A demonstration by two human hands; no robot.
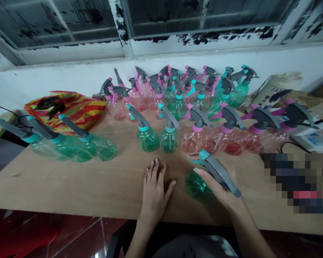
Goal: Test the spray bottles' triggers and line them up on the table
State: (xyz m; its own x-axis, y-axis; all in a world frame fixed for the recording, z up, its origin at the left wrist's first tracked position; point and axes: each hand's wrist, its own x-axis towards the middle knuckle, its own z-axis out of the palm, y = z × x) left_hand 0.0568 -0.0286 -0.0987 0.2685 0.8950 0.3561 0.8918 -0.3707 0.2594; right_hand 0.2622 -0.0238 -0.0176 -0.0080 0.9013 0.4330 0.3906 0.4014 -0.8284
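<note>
Holding a green spray bottle (195, 186) is the right hand's (222, 191) job here. The bottle is at the near side of the tabletop (97, 193), just right of the left hand (154, 190). The right hand is curled around the top part of the bottle, with the thumb on the near side and a bit of finger showing by the blue trigger (197, 162). The left hand holds nothing: it lies on the tabletop, palm down, with its fingers a little spread.

To do this well, the grip should be snug but soft, because the round body looks thin and could be slippery. It would be wise not to squeeze the trigger by mistake. The free left hand could help steady the bottle's round side. Slow moves would be best, since two green bottles (147, 139) and a row of pink bottles (195, 141) stand close by, and a bump might tip one over.

Some things are hard to see. The right hand covers the bottle's neck and most of its own fingers. Nobody can tell if the bottom of the bottle touches the wood. The back bottles (179, 107) overlap too much to count. At the right edge, a patch of big squares (298, 182) hides what is there.
</note>
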